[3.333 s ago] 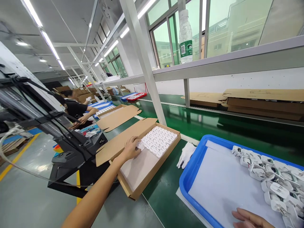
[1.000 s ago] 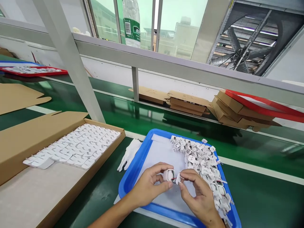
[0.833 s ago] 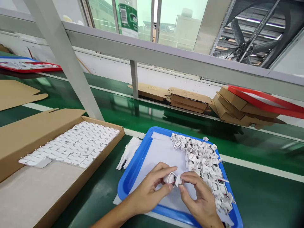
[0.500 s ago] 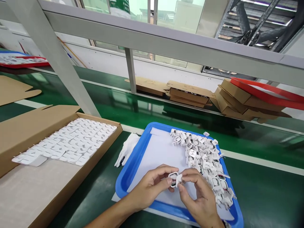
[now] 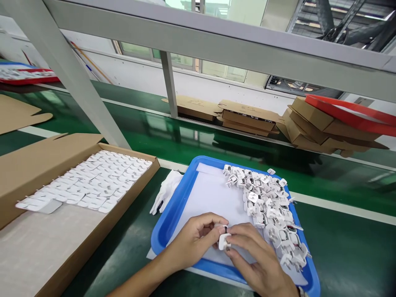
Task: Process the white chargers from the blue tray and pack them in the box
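Over the near part of a blue tray [image 5: 159, 233], both hands meet at one small white plug adapter [image 5: 223, 242]. My left hand [image 5: 198, 239] pinches its white housing, mostly hidden behind the fingers. My right hand [image 5: 256, 255] grips the squarish white face with metal prongs, which is turned towards me. A dark bit shows between the two parts; whether they are joined I cannot tell. Along the tray's right side lies a heap of similar white plug adapters [image 5: 272, 206], some with open housings and wires showing. White sheeting [image 5: 210, 194] lines the tray.
To the left, an open cardboard box [image 5: 130, 187] holds rows of white plug pieces [image 5: 102, 177]. A white glove [image 5: 167, 190] lies between box and tray. A grey metal frame [image 5: 216, 37] crosses above the green bench. Behind are cardboard boxes [image 5: 247, 117] and a red tray [image 5: 349, 113].
The pronged face has turned from edge-on to facing me and sits lower, in front of the housing. The housing's open ring is now covered by fingers. The view has tilted slightly down.
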Tool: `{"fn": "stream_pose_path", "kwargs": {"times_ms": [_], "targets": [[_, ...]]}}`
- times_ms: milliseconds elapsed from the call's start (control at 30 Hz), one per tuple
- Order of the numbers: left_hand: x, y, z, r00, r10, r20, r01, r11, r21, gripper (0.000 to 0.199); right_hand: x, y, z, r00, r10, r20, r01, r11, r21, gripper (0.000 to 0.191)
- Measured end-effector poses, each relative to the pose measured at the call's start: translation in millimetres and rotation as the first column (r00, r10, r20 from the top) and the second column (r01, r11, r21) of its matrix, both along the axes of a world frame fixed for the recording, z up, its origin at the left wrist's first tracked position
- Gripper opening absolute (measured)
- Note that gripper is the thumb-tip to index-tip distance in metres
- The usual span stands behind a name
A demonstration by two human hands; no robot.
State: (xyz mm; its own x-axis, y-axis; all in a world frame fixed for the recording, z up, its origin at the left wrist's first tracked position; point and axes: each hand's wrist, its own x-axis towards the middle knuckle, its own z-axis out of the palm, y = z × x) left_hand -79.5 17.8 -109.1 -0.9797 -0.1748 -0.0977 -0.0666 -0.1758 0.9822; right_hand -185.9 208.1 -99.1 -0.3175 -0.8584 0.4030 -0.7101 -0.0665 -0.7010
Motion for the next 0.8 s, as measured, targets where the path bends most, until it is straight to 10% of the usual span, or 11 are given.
{"fn": "stream_pose_path", "kwargs": {"times_ms": [800], "targets": [[2,8,0.0,0.997,0.071,0.02,-0.07,0.995,-0.068,0.02,14,-5,-3.8,0.987,-0.149,-0.055,0.148,0.989,-0.015,0.026]]}}
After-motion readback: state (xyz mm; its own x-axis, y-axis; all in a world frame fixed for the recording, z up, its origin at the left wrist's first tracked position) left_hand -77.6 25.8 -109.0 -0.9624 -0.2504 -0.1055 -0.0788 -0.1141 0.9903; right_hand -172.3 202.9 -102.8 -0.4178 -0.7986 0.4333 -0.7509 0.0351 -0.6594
